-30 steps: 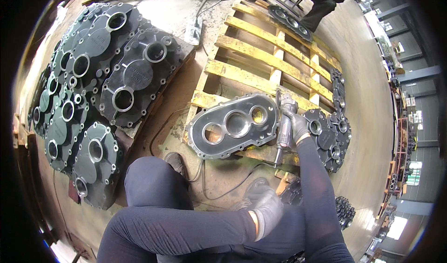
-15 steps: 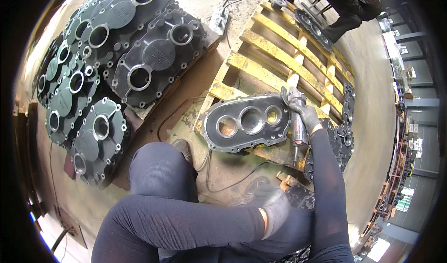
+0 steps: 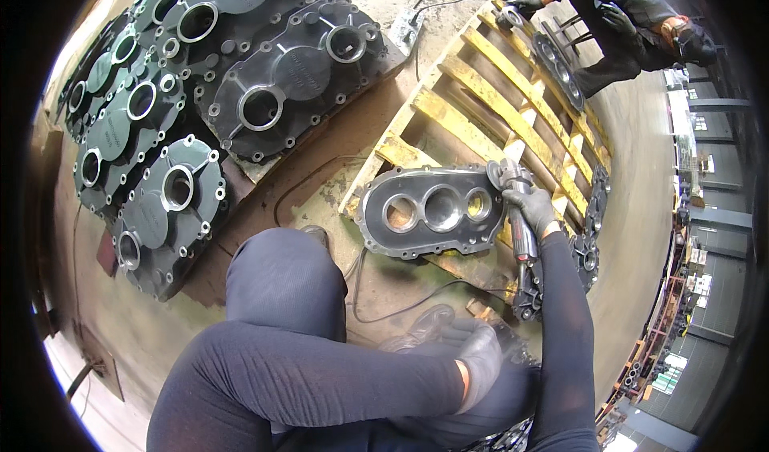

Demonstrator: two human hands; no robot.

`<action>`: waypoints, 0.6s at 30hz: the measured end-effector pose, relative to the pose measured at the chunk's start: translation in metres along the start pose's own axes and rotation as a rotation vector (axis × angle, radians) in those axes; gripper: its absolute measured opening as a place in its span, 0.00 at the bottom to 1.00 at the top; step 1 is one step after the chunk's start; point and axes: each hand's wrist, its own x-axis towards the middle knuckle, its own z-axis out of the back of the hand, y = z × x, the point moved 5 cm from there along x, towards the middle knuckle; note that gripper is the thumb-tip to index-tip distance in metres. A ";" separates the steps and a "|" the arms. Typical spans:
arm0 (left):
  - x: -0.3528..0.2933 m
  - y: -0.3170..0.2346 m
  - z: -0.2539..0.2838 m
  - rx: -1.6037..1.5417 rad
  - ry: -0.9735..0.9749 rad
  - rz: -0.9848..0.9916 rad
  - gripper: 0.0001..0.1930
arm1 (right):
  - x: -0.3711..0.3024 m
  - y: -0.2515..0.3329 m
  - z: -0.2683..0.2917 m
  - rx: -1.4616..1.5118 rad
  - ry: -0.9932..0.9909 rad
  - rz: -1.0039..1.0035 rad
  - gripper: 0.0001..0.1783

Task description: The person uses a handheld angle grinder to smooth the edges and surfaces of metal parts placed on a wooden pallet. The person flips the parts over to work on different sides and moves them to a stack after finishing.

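My gloved right hand (image 3: 532, 207) is wrapped round the body of an angle grinder (image 3: 522, 236). The grinder's disc is at the upper right rim of a dark cast-metal housing cover (image 3: 420, 233); whether it touches cannot be told. The cover lies on a yellow wooden pallet (image 3: 436, 114) and has three round openings in a row. My gloved left hand (image 3: 481, 364) is low in front of me, over my leg, apart from the cover. Its fingers look loosely stretched and hold nothing that I can see.
Stacked dark covers (image 3: 276, 84) stand at the left. A co-worker (image 3: 625, 28) bends at the pallet's far right corner, near another casting (image 3: 558, 69). More castings (image 3: 587, 252) lie along the pallet's right side. A black cable (image 3: 400, 317) loops over the floor by my feet.
My view has shifted, so more of the co-worker shows. The grinder has tilted, its rear end swinging right. My left hand is less blurred and stays low.
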 end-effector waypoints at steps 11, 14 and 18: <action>-0.043 0.072 0.073 -0.424 0.167 -0.121 0.16 | -0.010 0.063 -0.009 -0.103 0.111 0.061 0.32; -0.034 0.061 0.062 -0.452 0.050 -0.077 0.16 | 0.000 0.082 -0.024 -0.231 0.118 0.117 0.36; -0.049 0.070 0.065 -0.371 0.165 -0.046 0.16 | -0.019 0.109 -0.035 -0.300 0.158 0.125 0.34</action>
